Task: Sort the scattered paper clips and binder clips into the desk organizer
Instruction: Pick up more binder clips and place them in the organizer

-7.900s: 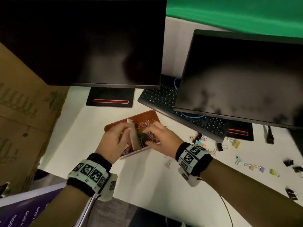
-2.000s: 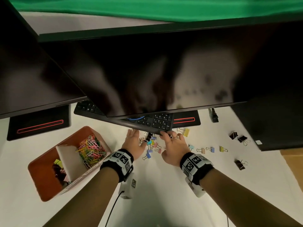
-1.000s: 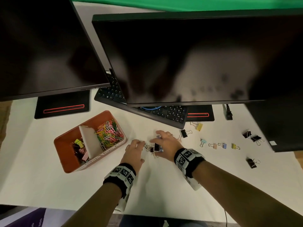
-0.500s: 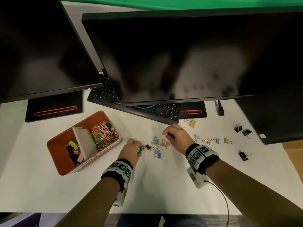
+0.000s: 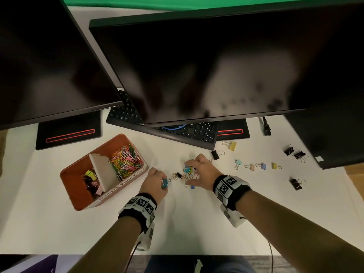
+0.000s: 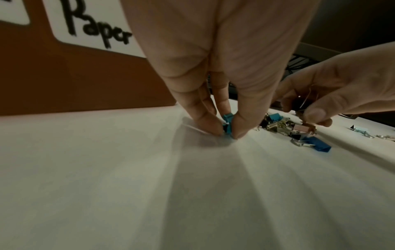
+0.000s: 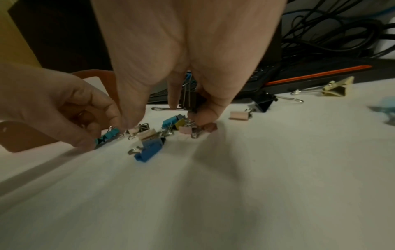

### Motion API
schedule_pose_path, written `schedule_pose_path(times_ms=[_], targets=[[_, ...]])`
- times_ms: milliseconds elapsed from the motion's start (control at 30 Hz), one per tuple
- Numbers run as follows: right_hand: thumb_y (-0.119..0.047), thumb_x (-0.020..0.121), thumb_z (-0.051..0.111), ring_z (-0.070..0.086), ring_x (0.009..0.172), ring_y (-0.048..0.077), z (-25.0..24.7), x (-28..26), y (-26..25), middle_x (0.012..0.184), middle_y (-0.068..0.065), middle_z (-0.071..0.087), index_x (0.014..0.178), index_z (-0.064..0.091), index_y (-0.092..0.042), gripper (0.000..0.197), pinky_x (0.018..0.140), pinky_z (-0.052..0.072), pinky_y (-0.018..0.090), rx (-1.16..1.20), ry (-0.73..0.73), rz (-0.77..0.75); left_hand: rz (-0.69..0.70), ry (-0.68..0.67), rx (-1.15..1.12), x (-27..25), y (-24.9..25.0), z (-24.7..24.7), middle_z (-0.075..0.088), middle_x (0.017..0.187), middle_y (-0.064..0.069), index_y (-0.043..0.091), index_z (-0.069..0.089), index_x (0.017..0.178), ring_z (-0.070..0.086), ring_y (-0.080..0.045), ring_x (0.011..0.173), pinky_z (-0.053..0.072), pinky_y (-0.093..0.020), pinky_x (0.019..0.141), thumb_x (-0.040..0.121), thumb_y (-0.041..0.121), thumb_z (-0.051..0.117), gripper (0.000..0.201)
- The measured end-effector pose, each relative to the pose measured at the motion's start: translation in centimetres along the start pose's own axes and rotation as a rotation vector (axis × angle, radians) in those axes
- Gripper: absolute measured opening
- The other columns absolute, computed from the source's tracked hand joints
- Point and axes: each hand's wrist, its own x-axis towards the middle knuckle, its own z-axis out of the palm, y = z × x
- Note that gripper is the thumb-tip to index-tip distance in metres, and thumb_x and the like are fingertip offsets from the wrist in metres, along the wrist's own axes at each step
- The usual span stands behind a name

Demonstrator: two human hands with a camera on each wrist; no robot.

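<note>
A brown desk organizer (image 5: 69,184) sits at the left, with coloured paper clips (image 5: 126,160) in its right compartment and binder clips (image 5: 91,180) in its left. My left hand (image 5: 163,182) (image 6: 227,133) pinches a teal binder clip (image 6: 227,123) against the white table. My right hand (image 5: 192,174) (image 7: 188,110) hovers over a small pile of binder clips (image 5: 183,177) and grips a black binder clip (image 7: 190,99) between fingers and thumb. A blue clip (image 7: 149,150) lies at the near edge of the pile.
More binder clips are scattered to the right: a yellow one (image 5: 232,145), a black one (image 5: 215,154), a pastel row (image 5: 254,166) and black ones (image 5: 294,152) (image 5: 295,184). A keyboard (image 5: 177,133), monitor bases (image 5: 69,131) and two overhanging monitors (image 5: 197,66) bound the far side.
My right hand has drawn back from near the keyboard to the pile between the hands. The left hand stays at the pile's left end, pinching the teal clip.
</note>
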Motion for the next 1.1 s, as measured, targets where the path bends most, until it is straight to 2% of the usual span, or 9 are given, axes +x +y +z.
schedule_pose_path(times_ms=[100,233,367,533,600,667,833,1000,1100], targets=[[-0.026,0.073,0.076,0.047,0.106,0.023,0.2,0.8,-0.1,0.122,0.007,0.034,0.135,0.042,-0.02,0.071,0.094,0.044,0.028,-0.056,-0.037,0.002,0.005,0.01,-0.046,-0.3,-0.2,-0.1,0.049,0.106,-0.005,0.012,0.06,0.095,0.062,-0.022,0.083,0.054,-0.032,0.083,0.071,0.003,0.068,0.027],[-0.023,0.077,0.072,0.05,0.104,0.025,0.3,1.2,-0.1,0.119,0.006,0.04,0.125,0.054,-0.02,0.051,0.093,0.046,0.032,-0.095,-0.047,-0.009,0.024,0.038,-0.135,-0.7,0.1,-0.3,0.057,0.099,-0.005,0.013,0.06,0.095,0.064,-0.02,0.08,0.055,-0.031,0.077,0.074,0.003,0.067,0.024],[-0.022,0.077,0.071,0.053,0.098,0.027,0.0,1.3,-0.2,0.113,0.007,0.043,0.113,0.058,-0.019,0.038,0.089,0.048,0.036,-0.077,-0.044,0.003,0.066,0.008,-0.14,-0.7,0.7,-0.4,0.059,0.101,-0.006,0.014,0.059,0.1,0.063,-0.02,0.079,0.054,-0.033,0.078,0.076,0.004,0.066,0.026],[-0.02,0.08,0.069,0.053,0.094,0.026,-0.2,1.4,0.0,0.109,0.01,0.045,0.108,0.059,-0.016,0.03,0.083,0.046,0.03,-0.059,-0.04,0.005,0.087,-0.073,-0.037,0.5,1.1,0.0,0.05,0.119,-0.007,0.02,0.046,0.131,0.056,-0.023,0.103,0.047,-0.03,0.095,0.079,0.006,0.062,0.056],[-0.018,0.081,0.068,0.052,0.096,0.027,-0.3,1.4,0.1,0.11,0.01,0.046,0.108,0.06,-0.014,0.029,0.084,0.046,0.03,-0.057,-0.045,0.002,0.096,-0.096,0.009,0.9,1.4,0.0,0.043,0.122,-0.006,0.022,0.042,0.135,0.053,-0.021,0.108,0.043,-0.025,0.1,0.081,0.006,0.06,0.059],[-0.016,0.081,0.067,0.052,0.097,0.027,-0.3,1.5,0.1,0.111,0.01,0.046,0.108,0.061,-0.014,0.028,0.086,0.046,0.031,-0.051,-0.043,-0.003,0.081,-0.093,0.025,1.2,1.6,0.2,0.039,0.121,-0.006,0.021,0.048,0.13,0.054,-0.021,0.105,0.044,-0.026,0.1,0.082,0.007,0.061,0.052],[-0.015,0.085,0.062,0.055,0.097,0.028,-0.4,1.3,0.2,0.109,0.011,0.053,0.106,0.063,-0.011,0.022,0.087,0.046,0.033,-0.047,-0.033,-0.034,0.107,-0.034,0.02,1.7,1.6,0.3,0.046,0.109,-0.006,0.009,0.065,0.094,0.058,-0.022,0.086,0.05,-0.031,0.087,0.08,0.009,0.064,0.014],[-0.014,0.086,0.059,0.056,0.094,0.025,-0.8,1.0,0.4,0.103,0.011,0.061,0.101,0.065,-0.011,0.017,0.079,0.04,0.023,-0.008,0.01,-0.036,0.123,0.037,-0.036,1.7,1.0,0.2,0.054,0.101,-0.006,0.007,0.07,0.087,0.059,-0.022,0.084,0.046,-0.021,0.08,0.077,0.006,0.067,0.01],[-0.015,0.085,0.061,0.057,0.093,0.024,-1.2,0.7,0.6,0.101,0.011,0.062,0.101,0.065,-0.011,0.017,0.077,0.038,0.022,-0.005,0.048,-0.044,0.128,0.086,-0.093,1.3,0.9,0.0,0.052,0.093,0.002,0.009,0.071,0.084,0.058,-0.017,0.081,0.047,-0.02,0.08,0.075,0.004,0.068,0.01]])
